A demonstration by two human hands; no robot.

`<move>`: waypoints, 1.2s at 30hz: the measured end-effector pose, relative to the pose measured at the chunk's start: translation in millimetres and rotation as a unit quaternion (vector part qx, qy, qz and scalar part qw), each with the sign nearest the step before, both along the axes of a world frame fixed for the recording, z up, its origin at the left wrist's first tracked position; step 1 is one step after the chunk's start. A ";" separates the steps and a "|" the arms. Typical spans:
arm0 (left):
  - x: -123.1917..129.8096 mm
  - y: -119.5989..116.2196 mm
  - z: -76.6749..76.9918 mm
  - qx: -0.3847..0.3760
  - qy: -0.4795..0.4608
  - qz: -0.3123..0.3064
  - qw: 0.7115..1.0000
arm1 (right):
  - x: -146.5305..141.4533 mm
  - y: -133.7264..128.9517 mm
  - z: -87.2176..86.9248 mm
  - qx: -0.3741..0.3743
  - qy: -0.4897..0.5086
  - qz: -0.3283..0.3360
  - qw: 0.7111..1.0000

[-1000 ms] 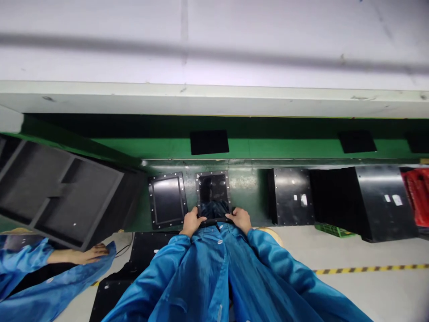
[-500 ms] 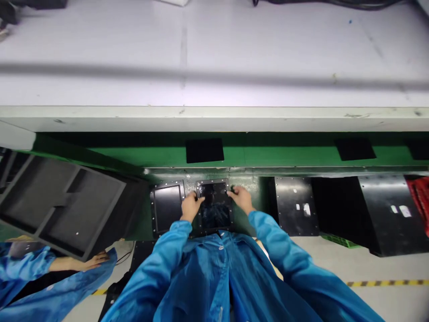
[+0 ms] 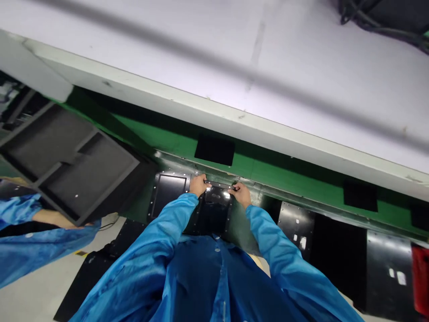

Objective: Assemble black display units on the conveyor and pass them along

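Observation:
A black framed panel (image 3: 213,208) with small light dots along its border lies in front of my body. My left hand (image 3: 199,185) pinches the panel's far left corner between thumb and fingers. At the far right corner, my right hand (image 3: 241,194) grips the same edge in a similar pinch. Just left of it lies a second black panel (image 3: 169,194) with a rectangular outline, which neither hand touches.
A white shelf edge (image 3: 187,103) crosses above the hands. At left stands a dark divided tray (image 3: 72,161), with another person's sleeve (image 3: 47,248) below. Black boxes (image 3: 296,226) and a red item (image 3: 421,277) are at right.
The view has tilted, so the shelf edge now slopes down to the right. Both hands have moved to the panel's far corners and closed on them. The other person's hand is now mostly hidden behind the tray.

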State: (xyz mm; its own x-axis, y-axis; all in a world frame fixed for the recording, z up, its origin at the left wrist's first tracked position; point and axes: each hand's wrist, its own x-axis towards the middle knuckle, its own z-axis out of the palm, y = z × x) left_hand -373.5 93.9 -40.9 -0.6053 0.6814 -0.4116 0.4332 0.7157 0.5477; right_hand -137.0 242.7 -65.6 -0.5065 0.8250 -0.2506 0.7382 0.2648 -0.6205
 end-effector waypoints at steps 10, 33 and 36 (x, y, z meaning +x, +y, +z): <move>24.5 -134.0 24.0 0.006 0.199 0.227 0.953 | 6.6 -41.8 19.0 0.110 -0.055 0.005 0.992; 43.3 -300.7 26.7 0.087 0.051 0.430 0.897 | -119.6 -263.2 89.1 -0.203 0.029 0.217 0.954; 85.2 -295.7 54.5 0.224 0.121 0.311 0.916 | -107.6 -263.3 117.1 -0.221 0.098 0.186 0.952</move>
State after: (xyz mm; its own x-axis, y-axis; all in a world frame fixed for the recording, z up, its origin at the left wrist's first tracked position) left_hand -288.3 -201.8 13.6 -0.9702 0.2413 0.0227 0.1657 0.5924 0.7884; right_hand -244.6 -20.5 51.5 -0.8158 0.4158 -0.4020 0.5028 0.1663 -0.8482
